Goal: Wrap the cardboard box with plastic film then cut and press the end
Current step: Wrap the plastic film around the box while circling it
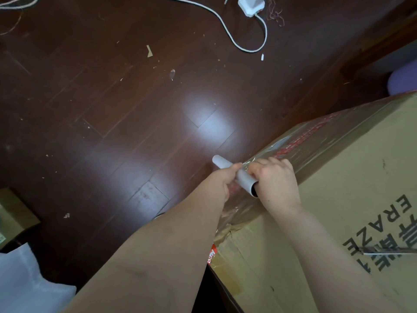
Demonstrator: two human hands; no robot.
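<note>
A large cardboard box [338, 177] with black lettering fills the lower right. Clear plastic film [316, 141] clings to its left side, over red tape. A white film roll tube [243, 177] lies against the box's upper left edge. My left hand [223, 179] grips the tube's far part from the left. My right hand [275, 179] holds its near end, fingers curled over the tube and the film. The film between the roll and the box is mostly hidden by my hands.
Dark wooden floor [112, 109] with small scraps spreads to the left. A white cable [237, 39] and adapter [250, 5] lie at the top. A white bag [27, 281] sits at lower left, a cardboard piece [13, 213] at the left edge, and a purple object [404, 82] at right.
</note>
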